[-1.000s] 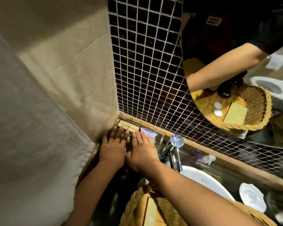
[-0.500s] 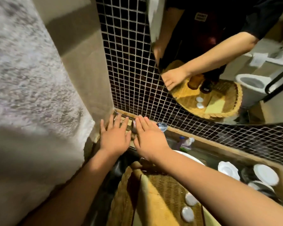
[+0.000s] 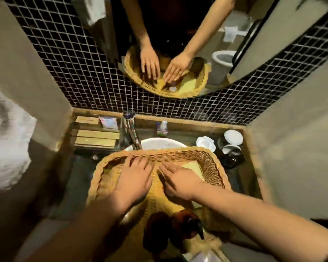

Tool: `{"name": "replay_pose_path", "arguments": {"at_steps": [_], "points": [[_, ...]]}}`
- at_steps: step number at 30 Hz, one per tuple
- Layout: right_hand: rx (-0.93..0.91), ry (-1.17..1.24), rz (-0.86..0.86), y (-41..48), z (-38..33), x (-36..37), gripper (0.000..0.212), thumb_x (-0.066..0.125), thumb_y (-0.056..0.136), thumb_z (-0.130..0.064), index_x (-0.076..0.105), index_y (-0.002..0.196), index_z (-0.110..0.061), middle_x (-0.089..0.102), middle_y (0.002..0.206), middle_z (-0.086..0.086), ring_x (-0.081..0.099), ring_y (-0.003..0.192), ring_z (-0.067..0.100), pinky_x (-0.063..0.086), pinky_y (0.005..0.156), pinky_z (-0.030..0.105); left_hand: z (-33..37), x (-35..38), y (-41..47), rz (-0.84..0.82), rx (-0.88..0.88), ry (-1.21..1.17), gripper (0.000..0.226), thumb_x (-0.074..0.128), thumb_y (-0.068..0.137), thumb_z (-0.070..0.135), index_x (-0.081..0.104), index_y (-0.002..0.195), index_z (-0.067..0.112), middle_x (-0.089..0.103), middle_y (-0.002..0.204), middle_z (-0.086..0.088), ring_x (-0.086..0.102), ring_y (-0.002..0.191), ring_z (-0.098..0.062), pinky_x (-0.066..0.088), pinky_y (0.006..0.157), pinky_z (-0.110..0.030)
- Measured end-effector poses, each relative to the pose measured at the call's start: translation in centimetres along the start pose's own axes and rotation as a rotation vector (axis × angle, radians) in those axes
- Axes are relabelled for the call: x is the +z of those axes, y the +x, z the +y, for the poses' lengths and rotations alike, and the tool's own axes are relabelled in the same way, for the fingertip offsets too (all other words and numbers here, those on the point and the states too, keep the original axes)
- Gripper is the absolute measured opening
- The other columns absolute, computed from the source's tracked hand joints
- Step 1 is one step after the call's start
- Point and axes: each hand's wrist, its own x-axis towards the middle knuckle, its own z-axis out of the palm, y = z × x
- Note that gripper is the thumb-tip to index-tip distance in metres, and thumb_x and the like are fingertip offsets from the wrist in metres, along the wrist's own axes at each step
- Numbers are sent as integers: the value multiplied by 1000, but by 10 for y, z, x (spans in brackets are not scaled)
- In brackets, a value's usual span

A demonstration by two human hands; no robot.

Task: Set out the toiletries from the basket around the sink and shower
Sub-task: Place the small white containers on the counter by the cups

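Both our hands have come back from the far left corner of the counter [image 3: 78, 178] and now lie inside the wicker basket [image 3: 214, 163], which sits over the white sink [image 3: 159, 143]. Left to right: a pale towel [image 3: 6, 140] hangs at the edge of view; flat tan boxes [image 3: 96, 138] and a small packet [image 3: 108, 121] rest in the counter's back left corner, beside the chrome tap [image 3: 133, 133]. Our left hand [image 3: 134, 178] lies flat on the basket floor, fingers spread, holding nothing. Just beside it, our right hand [image 3: 180, 183] is palm down with fingers loosely extended; whether it grips anything we cannot tell. A yellow pad [image 3: 192, 166] lies under its fingertips. Two brown pump bottles [image 3: 186, 224] stand at the basket's near end. White dishes [image 3: 205, 143] and dark cups [image 3: 233, 154] sit at the counter's right. The mirror [image 3: 197, 25] above reflects both hands.
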Motion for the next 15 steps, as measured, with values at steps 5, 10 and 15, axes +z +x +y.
{"name": "replay_pose_path", "arguments": {"at_steps": [5,10,15], "points": [[145,63,-94,-5,22,33,77,50,99,-41,12,159,-12,9,167,10,25,149,28,30,114,33,20,32,8,-187,45,-14,63,48,89,55,42,145,26,45,148,-6,39,135,-31,26,109,-49],[224,177,-106,-4,31,60,86,61,91,-47,17,158,-16,8,166,12,16,151,31,25,118,40,32,53,12,-290,129,-78,65,51,88,57,40,145,28,44,149,-4,39,134,-27,31,104,-43],[122,162,2,1,34,66,55,60,93,-29,44,143,-14,34,154,15,28,143,34,32,114,44,46,61,10,-166,394,-82,37,44,97,48,56,127,30,64,118,0,58,100,-24,41,80,-38]]}}
